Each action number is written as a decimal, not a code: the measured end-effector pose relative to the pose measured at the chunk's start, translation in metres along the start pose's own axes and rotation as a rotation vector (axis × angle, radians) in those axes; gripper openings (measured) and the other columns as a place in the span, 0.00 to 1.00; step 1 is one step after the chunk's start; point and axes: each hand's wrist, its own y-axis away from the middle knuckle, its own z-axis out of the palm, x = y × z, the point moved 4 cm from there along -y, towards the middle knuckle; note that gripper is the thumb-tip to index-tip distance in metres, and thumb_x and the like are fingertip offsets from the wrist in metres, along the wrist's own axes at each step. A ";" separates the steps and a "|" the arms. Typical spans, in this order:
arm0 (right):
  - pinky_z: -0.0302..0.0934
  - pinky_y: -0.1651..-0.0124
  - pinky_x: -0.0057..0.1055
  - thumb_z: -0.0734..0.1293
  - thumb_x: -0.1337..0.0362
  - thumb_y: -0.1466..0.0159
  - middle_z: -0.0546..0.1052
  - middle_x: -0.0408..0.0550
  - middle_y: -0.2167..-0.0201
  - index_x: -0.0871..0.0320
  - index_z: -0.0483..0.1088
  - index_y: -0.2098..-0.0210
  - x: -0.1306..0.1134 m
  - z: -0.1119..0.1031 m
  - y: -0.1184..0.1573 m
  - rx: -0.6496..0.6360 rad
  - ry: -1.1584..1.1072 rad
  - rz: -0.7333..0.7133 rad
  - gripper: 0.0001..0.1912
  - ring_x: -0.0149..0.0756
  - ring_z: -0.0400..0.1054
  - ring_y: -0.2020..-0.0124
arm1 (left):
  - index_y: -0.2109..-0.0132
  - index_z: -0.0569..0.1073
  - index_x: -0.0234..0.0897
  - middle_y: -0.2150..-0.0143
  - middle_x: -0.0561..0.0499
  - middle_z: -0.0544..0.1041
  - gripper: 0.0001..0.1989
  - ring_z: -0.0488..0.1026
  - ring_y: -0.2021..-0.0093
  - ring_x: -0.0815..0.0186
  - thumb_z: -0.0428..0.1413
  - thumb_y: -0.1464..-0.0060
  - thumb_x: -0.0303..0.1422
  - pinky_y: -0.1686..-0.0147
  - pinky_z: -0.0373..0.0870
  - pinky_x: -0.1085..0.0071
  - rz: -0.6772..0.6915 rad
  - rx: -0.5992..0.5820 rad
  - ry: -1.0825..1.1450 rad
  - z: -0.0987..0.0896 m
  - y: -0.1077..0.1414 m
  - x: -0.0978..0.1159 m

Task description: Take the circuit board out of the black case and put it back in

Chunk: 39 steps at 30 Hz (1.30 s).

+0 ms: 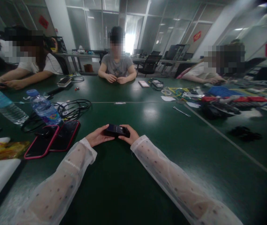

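Because the left hand and right hand grip only its ends, the black device could slip
Between them, above the green table, it may tip if one hand loosens

Dim overall, with a blown-out window glow beyond the hands. Glare spots the tabletop ahead; outer edges stretch and blur.

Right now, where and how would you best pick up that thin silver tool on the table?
I'd take the silver tool by the middle of its shaft, from above and the near side, with the right hand. It lies flat on the green table, long and narrow, so fingertips should pinch across it easily; white papers lie beyond it.
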 end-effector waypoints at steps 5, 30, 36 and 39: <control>0.62 0.43 0.47 0.73 0.61 0.47 0.73 0.50 0.50 0.52 0.65 0.47 0.009 0.001 -0.001 0.023 -0.109 0.032 0.29 0.43 0.69 0.48 | 0.37 0.59 0.28 0.44 0.32 0.71 0.30 0.71 0.44 0.49 0.55 0.40 0.41 0.45 0.69 0.57 -0.019 -0.022 0.026 0.006 0.003 0.001; 0.67 0.53 0.49 0.69 0.51 0.46 0.72 0.60 0.52 0.61 0.63 0.48 0.082 -0.095 -0.005 0.612 0.335 0.149 0.31 0.50 0.69 0.54 | 0.35 0.53 0.27 0.39 0.28 0.62 0.32 0.68 0.41 0.47 0.51 0.37 0.43 0.47 0.71 0.61 -0.067 -0.090 0.079 0.004 0.000 0.002; 0.59 0.44 0.54 0.67 0.55 0.44 0.70 0.65 0.51 0.65 0.64 0.48 0.091 -0.090 -0.010 0.468 0.521 0.130 0.29 0.55 0.66 0.49 | 0.35 0.53 0.26 0.39 0.27 0.62 0.33 0.68 0.42 0.47 0.51 0.38 0.43 0.46 0.70 0.60 -0.074 -0.075 0.073 0.005 0.000 0.002; 0.59 0.44 0.55 0.66 0.55 0.43 0.69 0.65 0.49 0.64 0.62 0.46 0.091 -0.089 -0.009 0.456 0.544 0.141 0.29 0.56 0.65 0.47 | 0.35 0.54 0.27 0.39 0.28 0.64 0.32 0.68 0.42 0.48 0.51 0.38 0.43 0.46 0.70 0.59 -0.075 -0.072 0.066 0.006 0.001 0.002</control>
